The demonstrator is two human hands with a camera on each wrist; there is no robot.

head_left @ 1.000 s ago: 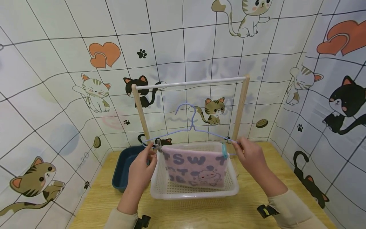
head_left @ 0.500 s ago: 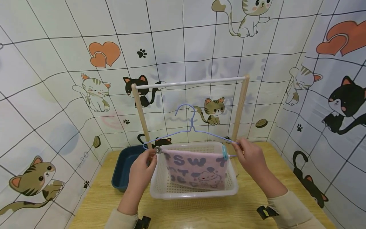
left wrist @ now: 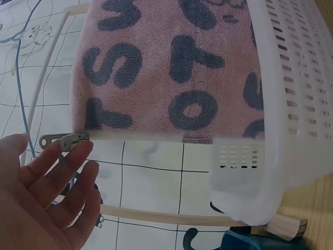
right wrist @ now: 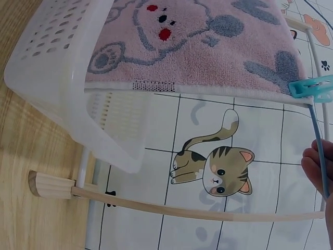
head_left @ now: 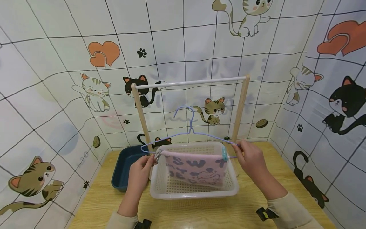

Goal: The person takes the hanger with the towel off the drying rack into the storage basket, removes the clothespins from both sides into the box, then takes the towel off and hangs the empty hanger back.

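A pink towel (head_left: 197, 168) with grey letters and a cartoon animal hangs from a blue wire hanger (head_left: 191, 128). My left hand (head_left: 138, 173) pinches the metal clothes clip (left wrist: 73, 141) at the towel's upper left corner, its fingers gathered by the hanger's lower left end. A teal clothes peg (right wrist: 309, 89) fastens the other upper corner. My right hand (head_left: 251, 159) grips the hanger's right end between thumb and fingers; in the right wrist view the wire passes across the right hand's fingers (right wrist: 315, 166). The hanger's hook points up and is free.
A white perforated basket (head_left: 194, 194) stands on the wooden table (head_left: 183, 214) beneath the towel. Behind it rises a rack with wooden posts and a white rail (head_left: 190, 83). A dark blue tray (head_left: 115, 178) sits at the left. Cat-print sheeting (head_left: 183, 41) covers the walls.
My left hand has lowered slightly, and the metal clip has turned so its handles point down. The hanger's left side and the towel's left corner have dropped a little. My right hand has barely moved.
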